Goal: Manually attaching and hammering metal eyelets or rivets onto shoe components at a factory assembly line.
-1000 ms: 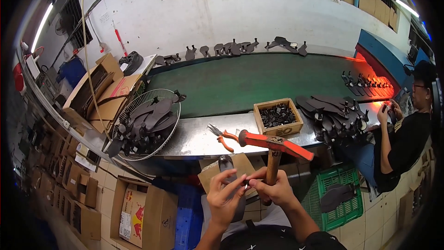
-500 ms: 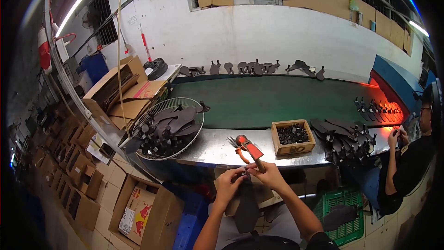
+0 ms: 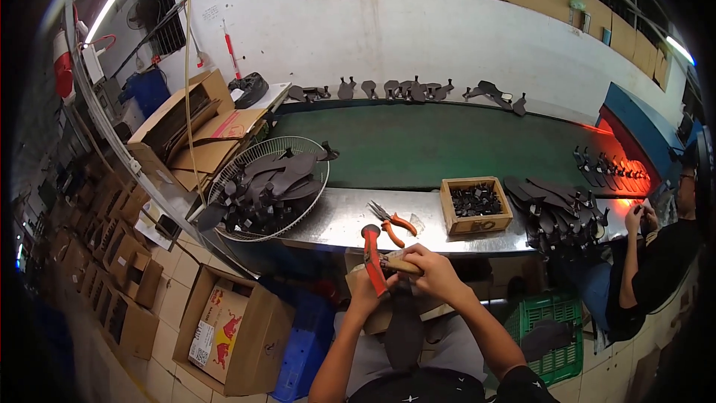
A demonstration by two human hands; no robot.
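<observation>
Fingers of the right hand [image 3: 432,275] are closed around the wooden handle of a red-headed hammer [image 3: 374,257], lower centre of the frame, its head slanting over the left hand [image 3: 365,295]. The left hand's fingertips are partly hidden there, so what they grip, if anything, cannot be told.

Just below the hands, over the lap, lies a shoe sole [image 3: 403,336]: matte, dark grey, plain on the face that shows, broad and rounded toward the lower edge, narrower toward the hammer.

Beyond, on a shiny metal ledge [image 3: 339,207], orange-handled pliers [image 3: 392,224] lie with their jaws toward the upper left. To their right, a wooden box [image 3: 483,225] holds small black pieces and bears dark lettering on its front. Similar soles with black heels are heaped in a white wire basket [image 3: 317,198] left of centre and in a pile [image 3: 556,216] at centre right.

At lower left, a cardboard carton [image 3: 265,351] contains another carton with red printed figures, some lettering and a white label [image 3: 201,343] carrying a square code. Small handwriting [image 3: 211,12] on the upper-left wall is too tiny to read.
</observation>
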